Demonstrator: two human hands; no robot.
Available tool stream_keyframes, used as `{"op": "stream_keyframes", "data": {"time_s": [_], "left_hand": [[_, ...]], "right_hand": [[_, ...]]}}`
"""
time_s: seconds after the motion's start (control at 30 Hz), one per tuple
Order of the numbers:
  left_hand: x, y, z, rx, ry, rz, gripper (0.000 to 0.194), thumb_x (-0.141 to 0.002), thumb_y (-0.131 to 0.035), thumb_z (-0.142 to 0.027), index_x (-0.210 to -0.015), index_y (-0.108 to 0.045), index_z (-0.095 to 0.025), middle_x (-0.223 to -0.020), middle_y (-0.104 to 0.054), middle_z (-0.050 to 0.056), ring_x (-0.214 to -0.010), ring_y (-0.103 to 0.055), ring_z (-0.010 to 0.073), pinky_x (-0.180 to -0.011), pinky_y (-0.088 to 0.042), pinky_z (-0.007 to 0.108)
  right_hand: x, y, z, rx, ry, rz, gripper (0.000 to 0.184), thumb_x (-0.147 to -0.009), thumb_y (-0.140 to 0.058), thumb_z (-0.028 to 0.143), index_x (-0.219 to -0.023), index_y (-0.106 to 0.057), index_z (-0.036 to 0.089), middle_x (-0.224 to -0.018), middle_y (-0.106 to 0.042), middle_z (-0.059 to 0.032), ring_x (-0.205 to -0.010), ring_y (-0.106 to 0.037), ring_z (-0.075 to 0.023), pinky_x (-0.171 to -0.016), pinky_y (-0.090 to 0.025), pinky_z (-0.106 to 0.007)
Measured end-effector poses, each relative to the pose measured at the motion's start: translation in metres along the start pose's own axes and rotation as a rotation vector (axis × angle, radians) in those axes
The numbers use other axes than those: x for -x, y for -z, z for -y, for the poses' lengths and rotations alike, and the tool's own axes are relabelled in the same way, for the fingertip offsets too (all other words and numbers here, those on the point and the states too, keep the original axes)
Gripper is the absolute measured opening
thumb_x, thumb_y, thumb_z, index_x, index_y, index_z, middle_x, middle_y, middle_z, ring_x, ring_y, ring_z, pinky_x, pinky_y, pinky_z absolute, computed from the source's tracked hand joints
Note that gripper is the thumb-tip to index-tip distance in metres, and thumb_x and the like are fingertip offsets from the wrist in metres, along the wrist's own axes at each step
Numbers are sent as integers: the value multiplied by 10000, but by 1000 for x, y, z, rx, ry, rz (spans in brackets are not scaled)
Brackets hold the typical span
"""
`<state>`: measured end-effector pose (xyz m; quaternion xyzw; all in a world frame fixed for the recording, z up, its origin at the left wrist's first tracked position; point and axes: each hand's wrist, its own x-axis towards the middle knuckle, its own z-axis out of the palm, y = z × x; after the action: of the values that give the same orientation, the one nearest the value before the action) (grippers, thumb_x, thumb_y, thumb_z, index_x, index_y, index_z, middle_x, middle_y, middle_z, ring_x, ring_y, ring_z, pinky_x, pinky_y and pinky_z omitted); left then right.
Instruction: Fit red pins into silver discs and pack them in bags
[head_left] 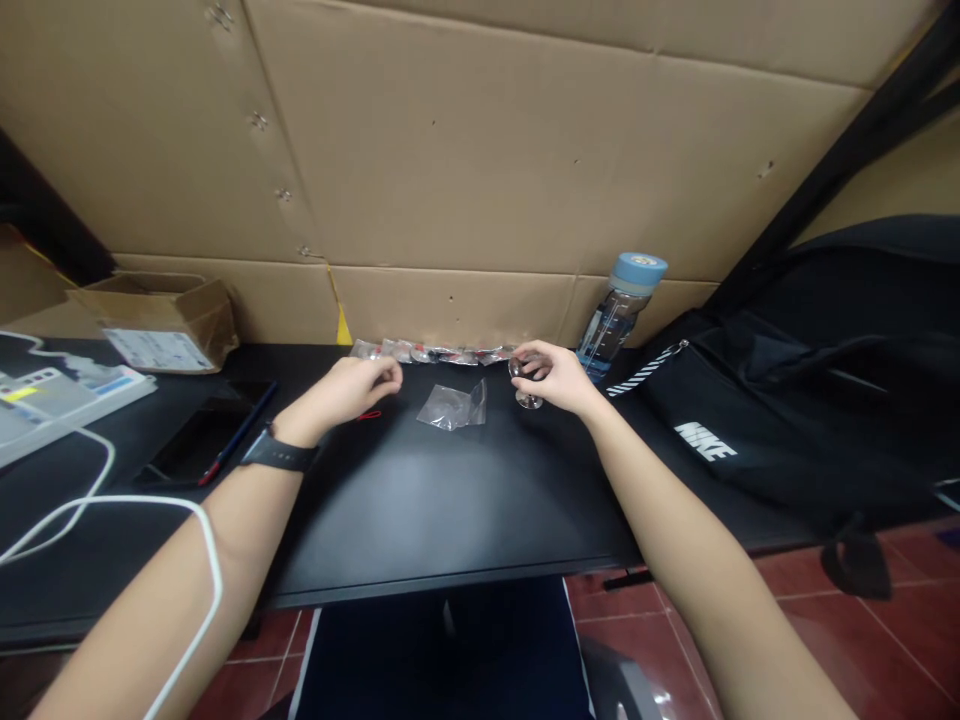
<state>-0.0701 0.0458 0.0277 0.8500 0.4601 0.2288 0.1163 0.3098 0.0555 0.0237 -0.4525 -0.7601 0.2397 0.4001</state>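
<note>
Over the left part of the black table, my left hand [358,388] is closed with its fingers curled inward; whatever they might hold is hidden. A thin red cord [369,414] shows just below it. My right hand [559,376] grips a small shiny metal piece with round disc-like ends [529,401], partly covered by the fingers. Between the hands lies a crinkled clear plastic bag [450,408], touched by neither. Behind them, several small clear packets with bits of red [435,353] form a row along the cardboard wall.
A water bottle with a blue lid [619,315] stands behind my right hand, beside a black backpack [750,420]. At left are an open cardboard box [161,320], a dark phone [210,430], a power strip [67,405] and a white cable [202,520] crossing my left forearm.
</note>
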Motion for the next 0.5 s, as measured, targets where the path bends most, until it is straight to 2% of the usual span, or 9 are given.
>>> {"op": "stream_keyframes", "data": {"time_s": [0.07,0.13,0.23,0.33,0.5], "left_hand": [[-2,-7,-23,109,-13,-105,199,-969,-620,-389,-970,-742,-232,-876,-800,10,-745,-710,170,-731,-479,256],[-2,-16,-45,195,-25,-198,251,-948,-681,-454,-941,-788,-227,-950,-821,33,-820,-739,200,-751,-507,279],[0,-29,-68,331,-34,-251,264,-926,-731,-464,-985,-844,-233,-1007,-836,57,-926,-770,246,-880,-554,342],[2,-37,-79,400,-60,-234,242,-956,-711,-430,-1045,-851,-253,-1069,-833,53,-988,-774,250,-929,-560,363],[5,-44,-88,454,-30,-335,238,-919,-770,-419,-1074,-830,-249,-1049,-834,41,-942,-781,242,-926,-567,369]], "right_hand": [[2,-10,8,-188,-37,4,475,-677,-871,303,-1117,-715,217,-1152,-767,-81,-868,-748,-211,-740,-613,-330],[4,-21,16,-376,-63,31,529,-666,-906,326,-1142,-697,226,-1215,-749,-87,-893,-760,-206,-786,-637,-345],[9,-38,28,-547,-71,89,588,-655,-947,343,-1172,-686,238,-1250,-730,-83,-923,-771,-203,-878,-650,-387],[14,-51,36,-644,-73,128,587,-659,-963,356,-1164,-685,243,-1258,-729,-81,-950,-776,-214,-927,-650,-418],[18,-60,42,-731,-75,121,556,-647,-976,333,-1120,-694,252,-1262,-725,-64,-989,-767,-218,-979,-641,-429]]}}
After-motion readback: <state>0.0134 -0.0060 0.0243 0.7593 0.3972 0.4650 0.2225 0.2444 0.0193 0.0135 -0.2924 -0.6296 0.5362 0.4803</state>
